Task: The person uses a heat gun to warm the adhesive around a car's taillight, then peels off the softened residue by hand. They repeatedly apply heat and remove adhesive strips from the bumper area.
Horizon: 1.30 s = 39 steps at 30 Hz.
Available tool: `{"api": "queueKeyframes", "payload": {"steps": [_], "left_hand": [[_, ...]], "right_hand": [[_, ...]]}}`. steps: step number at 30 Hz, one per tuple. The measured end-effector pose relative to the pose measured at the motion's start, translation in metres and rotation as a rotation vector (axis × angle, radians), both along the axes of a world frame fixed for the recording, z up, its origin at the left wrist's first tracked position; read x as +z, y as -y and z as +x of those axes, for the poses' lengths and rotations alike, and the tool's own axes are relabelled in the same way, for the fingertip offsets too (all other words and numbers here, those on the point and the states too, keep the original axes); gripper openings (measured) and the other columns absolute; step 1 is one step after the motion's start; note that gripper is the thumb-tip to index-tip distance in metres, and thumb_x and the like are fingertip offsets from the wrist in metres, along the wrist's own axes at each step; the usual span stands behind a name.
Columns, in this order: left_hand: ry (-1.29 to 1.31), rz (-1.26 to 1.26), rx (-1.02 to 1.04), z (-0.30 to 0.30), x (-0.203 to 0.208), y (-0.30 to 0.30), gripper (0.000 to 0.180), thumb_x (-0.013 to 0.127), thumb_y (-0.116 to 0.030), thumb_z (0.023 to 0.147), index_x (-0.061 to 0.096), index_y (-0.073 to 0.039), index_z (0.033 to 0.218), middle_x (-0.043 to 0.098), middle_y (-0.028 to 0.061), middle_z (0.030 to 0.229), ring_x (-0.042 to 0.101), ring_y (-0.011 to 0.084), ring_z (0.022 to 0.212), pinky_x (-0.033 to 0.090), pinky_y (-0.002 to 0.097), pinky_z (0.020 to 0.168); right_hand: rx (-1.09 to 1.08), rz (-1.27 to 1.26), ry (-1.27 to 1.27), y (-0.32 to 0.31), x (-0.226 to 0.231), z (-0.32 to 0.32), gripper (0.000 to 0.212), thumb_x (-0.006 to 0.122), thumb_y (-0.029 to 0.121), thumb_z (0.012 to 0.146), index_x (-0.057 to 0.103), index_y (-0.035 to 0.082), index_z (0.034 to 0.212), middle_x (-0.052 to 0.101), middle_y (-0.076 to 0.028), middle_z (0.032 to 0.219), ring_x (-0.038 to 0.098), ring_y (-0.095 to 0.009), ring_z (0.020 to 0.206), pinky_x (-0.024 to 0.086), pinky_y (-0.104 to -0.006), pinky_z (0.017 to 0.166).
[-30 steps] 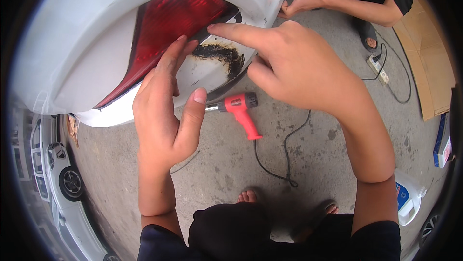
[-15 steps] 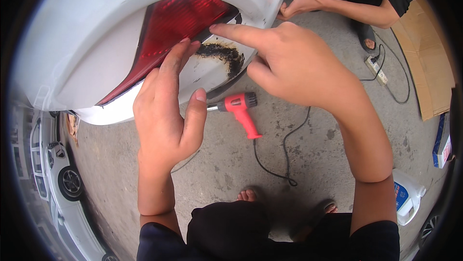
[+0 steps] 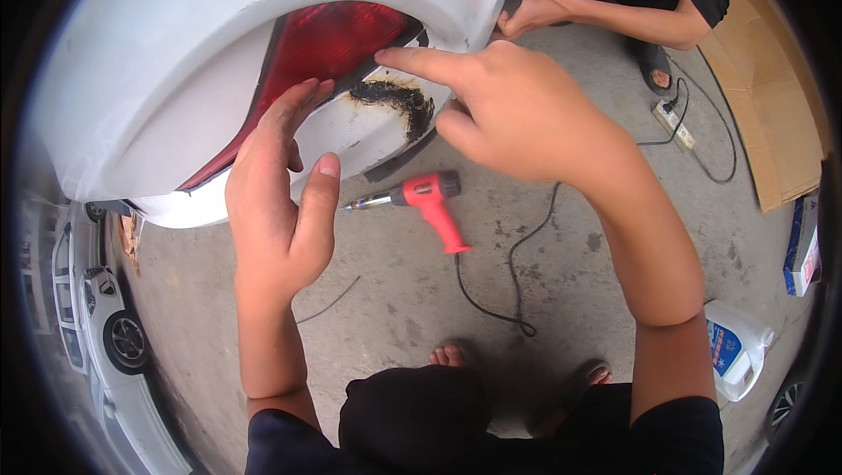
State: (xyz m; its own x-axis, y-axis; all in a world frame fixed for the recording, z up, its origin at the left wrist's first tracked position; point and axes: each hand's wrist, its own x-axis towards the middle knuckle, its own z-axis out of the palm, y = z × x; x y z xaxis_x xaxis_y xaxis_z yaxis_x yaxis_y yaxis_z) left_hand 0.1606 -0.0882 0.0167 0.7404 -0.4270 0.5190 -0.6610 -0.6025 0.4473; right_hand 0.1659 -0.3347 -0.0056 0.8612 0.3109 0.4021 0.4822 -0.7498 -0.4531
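A red tail light (image 3: 324, 41) is set in the white body panel (image 3: 189, 115) of a car, with a dark strip (image 3: 355, 76) along its lower edge. My left hand (image 3: 276, 203) is open, fingers stretched up to the light's lower edge and thumb held apart. My right hand (image 3: 535, 111) reaches in from the right. Its index fingertip rests at the strip while the other fingers curl under, holding nothing visible. Just below the strip is a scorched-looking black patch (image 3: 403, 102) on the white bumper. Contact under the left fingertips is hard to make out.
A red heat gun (image 3: 434, 199) lies on the concrete below the bumper, its cord looping nearby. Another person's hand (image 3: 535, 6) grips the car's edge. At right are a power strip (image 3: 674, 124), cardboard (image 3: 759, 98) and a white jug (image 3: 737, 352). A white car (image 3: 114, 326) stands left.
My left hand has slid left and slightly down along the light's edge, uncovering the heat gun's metal nozzle. The right index finger stays at the strip. The whole view has shifted slightly.
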Motion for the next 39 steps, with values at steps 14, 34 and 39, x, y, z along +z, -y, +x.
{"api": "queueKeyframes", "payload": {"steps": [14, 34, 39], "left_hand": [[-0.042, 0.064, -0.027, 0.003, 0.004, 0.010, 0.063, 0.061, -0.007, 0.080, 0.053, 0.006, 0.141, 0.072, 0.0222, 0.128, 0.066, 0.0335, 0.087, 0.052, 0.0367, 0.078], [-0.902, -1.178, -0.357, -0.002, -0.019, -0.018, 0.075, 0.051, -0.003, 0.088, 0.029, 0.012, 0.159, 0.038, 0.0318, 0.163, 0.047, 0.0120, 0.065, 0.045, 0.0215, 0.052], [-0.588, -0.878, -0.146, -0.001, -0.026, -0.022, 0.063, 0.052, -0.002, 0.090, 0.045, 0.010, 0.152, 0.054, 0.0310, 0.152, 0.051, 0.0088, 0.068, 0.043, 0.0198, 0.056]], "right_hand": [[-0.009, -0.018, 0.013, -0.001, 0.001, -0.001, 0.064, 0.059, 0.006, 0.082, 0.063, 0.019, 0.144, 0.070, -0.020, 0.078, 0.069, -0.035, 0.068, 0.056, -0.0460, 0.069], [-0.003, -0.009, 0.002, 0.001, -0.001, 0.001, 0.070, 0.055, 0.005, 0.080, 0.061, 0.021, 0.148, 0.063, -0.017, 0.066, 0.063, -0.031, 0.059, 0.051, -0.0426, 0.062], [-0.011, -0.045, -0.011, 0.000, 0.004, -0.001, 0.070, 0.056, 0.006, 0.081, 0.060, 0.022, 0.150, 0.066, -0.018, 0.071, 0.064, -0.033, 0.063, 0.052, -0.0433, 0.065]]}}
